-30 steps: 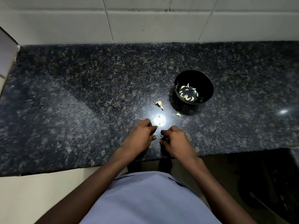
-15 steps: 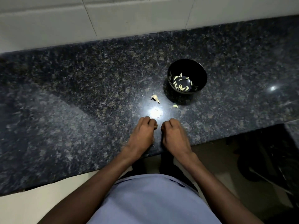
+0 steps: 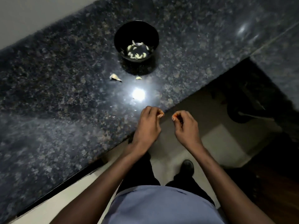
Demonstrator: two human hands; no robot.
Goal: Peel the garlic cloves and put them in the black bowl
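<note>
**Hands came apart at the counter's edge**

Half a second before, the two hands sat close together on the dark stone counter (image 3: 48, 94), knuckle to knuckle. Now they had pulled apart and slid back to the counter's front edge. The view had swung round too, so the counter ran at a slant.

The left hand (image 3: 148, 125) had its fingers curled in, thumb and fingertips pressed together as if pinching something very small. The right hand (image 3: 186, 126) was curled the same way, out past the edge and over the floor. Whether either held a clove or a bit of skin was too small to tell.

The black bowl (image 3: 120, 32) stood further back on the counter, with a small heap of pale peeled cloves (image 3: 137, 54) in the bottom. Just in front of it lay an unpeeled clove (image 3: 115, 77) and a tiny pale piece (image 3: 138, 77), both apart from the bowl and well away from the hands.

It looked as if the skin had just been pulled off one clove. If so, that clove should go in the bowl next, and the one by the bowl was left to peel.
</note>
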